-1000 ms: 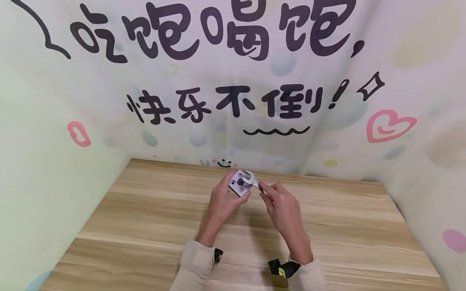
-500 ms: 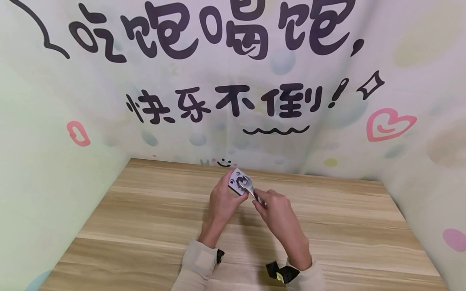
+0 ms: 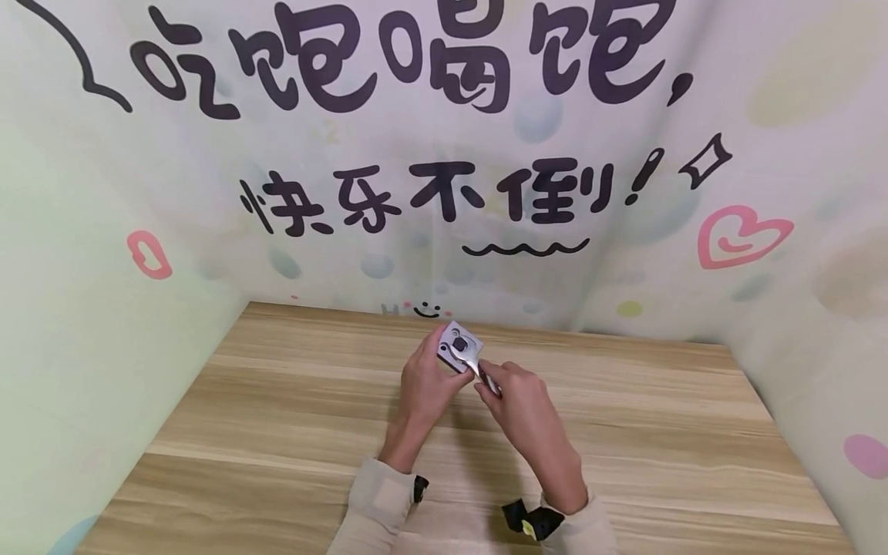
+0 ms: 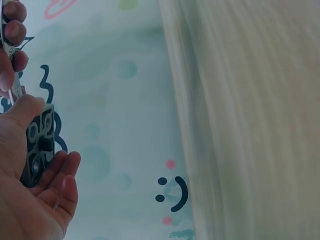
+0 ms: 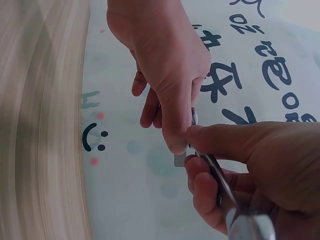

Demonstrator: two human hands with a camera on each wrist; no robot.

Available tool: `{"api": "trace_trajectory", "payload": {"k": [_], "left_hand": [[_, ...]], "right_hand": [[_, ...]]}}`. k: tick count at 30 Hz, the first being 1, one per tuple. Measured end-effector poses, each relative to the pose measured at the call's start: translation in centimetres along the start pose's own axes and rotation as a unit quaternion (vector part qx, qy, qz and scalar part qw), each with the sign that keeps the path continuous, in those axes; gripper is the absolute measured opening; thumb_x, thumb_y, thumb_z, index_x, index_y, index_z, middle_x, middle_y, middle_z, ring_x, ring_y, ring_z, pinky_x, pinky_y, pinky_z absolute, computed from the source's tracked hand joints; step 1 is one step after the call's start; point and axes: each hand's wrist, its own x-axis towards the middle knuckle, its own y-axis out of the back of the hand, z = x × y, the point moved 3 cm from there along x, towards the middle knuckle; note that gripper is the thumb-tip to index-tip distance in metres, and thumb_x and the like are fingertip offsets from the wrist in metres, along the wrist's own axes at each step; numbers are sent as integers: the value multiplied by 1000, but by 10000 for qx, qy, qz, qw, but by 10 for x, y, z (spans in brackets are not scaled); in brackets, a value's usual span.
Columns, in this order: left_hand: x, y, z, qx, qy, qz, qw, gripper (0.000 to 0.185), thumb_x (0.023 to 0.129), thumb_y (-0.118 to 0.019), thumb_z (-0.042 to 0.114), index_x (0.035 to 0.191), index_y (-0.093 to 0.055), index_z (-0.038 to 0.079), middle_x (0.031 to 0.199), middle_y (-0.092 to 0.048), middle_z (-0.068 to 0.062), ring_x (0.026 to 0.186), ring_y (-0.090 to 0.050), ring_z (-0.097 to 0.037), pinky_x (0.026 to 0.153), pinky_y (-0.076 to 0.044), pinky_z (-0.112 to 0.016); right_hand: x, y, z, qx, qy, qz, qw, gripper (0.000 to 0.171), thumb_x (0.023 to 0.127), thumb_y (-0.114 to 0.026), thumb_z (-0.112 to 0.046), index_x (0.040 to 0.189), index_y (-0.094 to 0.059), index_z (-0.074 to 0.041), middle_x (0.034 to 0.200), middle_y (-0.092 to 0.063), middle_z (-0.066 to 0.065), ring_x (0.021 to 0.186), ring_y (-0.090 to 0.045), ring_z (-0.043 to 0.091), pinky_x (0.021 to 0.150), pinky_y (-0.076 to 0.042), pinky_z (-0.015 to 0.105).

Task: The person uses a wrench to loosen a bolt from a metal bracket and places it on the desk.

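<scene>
A square metal block [image 3: 475, 340] with several holes and a dark bolt [image 3: 459, 344] at its middle is held up above the table by my left hand [image 3: 425, 389], fingers and thumb at its edges. My right hand [image 3: 523, 401] grips an open-end wrench [image 3: 489, 379] by its handle. The wrench's forked end lies over the block's face with the bolt head between its prongs; whether it is fully seated I cannot tell. The left wrist view shows another side of the block [image 4: 33, 150] with a dark stub [image 4: 46, 144] sticking out. In the right wrist view the left hand mostly hides the block.
Beneath both hands lies a wood-grain table [image 3: 277, 432]. A printed cloth backdrop [image 3: 444, 277] with black lettering stands right behind its back edge. Cloth sides [image 3: 104, 308] flank it. Black straps [image 3: 534, 520] sit at the wrists.
The wrench has moved left and down from the block's right edge, and its fork is now around the bolt head. My right hand moved left with it. The left hand has barely moved.
</scene>
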Motion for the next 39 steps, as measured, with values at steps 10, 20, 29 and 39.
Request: {"api": "trace_trajectory", "payload": {"k": [10,20,29,39], "left_hand": [[4,4,-1,-309,-467,-318,9979,72,72,-88,15,133,-54,0,119,-67,-16,102,-67,-26,81,-57,-42],[5,5,-2,-738,-626,-823,9919,71,72,-88,16,134,-56,3,123,-67,-10,104,-65,-21,83,-56,-38],[4,5,-2,-835,-536,-1193,9879,71,72,-88,17,134,-56,6,120,-68,-7,93,-62,-15,70,-53,-27],[5,6,-2,-593,-358,-696,9952,71,74,-87,18,135,-55,3,123,-66,-12,104,-66,-22,84,-56,-40]], "right_hand": [[0,3,11,-303,-320,77,9990,31,81,-77,-2,111,-76,-10,82,-66,6,55,-51,13,48,-41,26],[0,5,20,-483,-332,352,9977,40,77,-73,6,111,-77,-15,86,-66,4,59,-57,18,48,-42,28],[0,8,24,-548,-174,510,9970,40,77,-70,9,108,-79,-15,84,-66,3,59,-54,16,50,-41,27],[0,12,20,-369,-357,444,9977,38,79,-75,1,113,-77,-16,86,-66,1,61,-56,12,49,-42,26]]}}
